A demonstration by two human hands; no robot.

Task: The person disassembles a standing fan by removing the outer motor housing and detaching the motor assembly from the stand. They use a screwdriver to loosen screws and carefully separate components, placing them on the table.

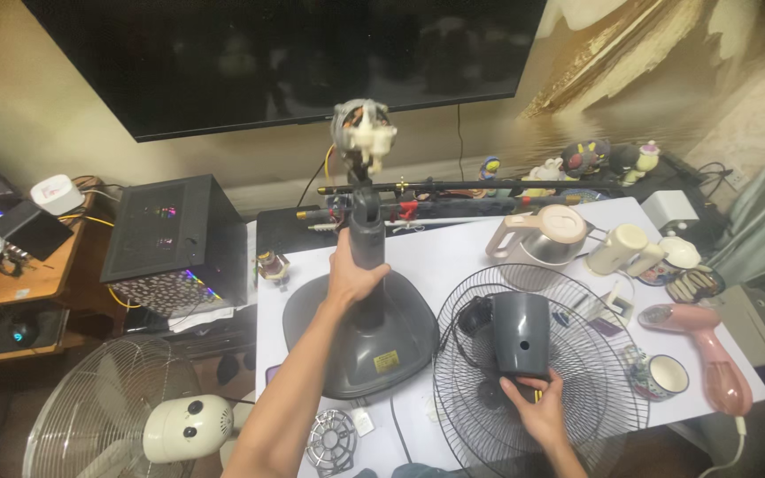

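Observation:
My left hand (352, 276) grips the grey stem of a fan stand (367, 235), just above its wide grey base (360, 341) on the white table. The bare fan motor (363, 133) sits exposed at the top of the stem. My right hand (537, 409) holds the lower end of a dark grey motor cover (521, 329), which rests on a black wire fan guard (537, 363) lying flat on the table.
A beige kettle (542, 235), cream jug (622, 248), patterned mug (664, 376) and pink hair dryer (710, 350) crowd the table's right side. A small round grille (331, 438) lies near the front edge. A black computer case (174, 239) stands left; another fan (126, 416) stands on the floor.

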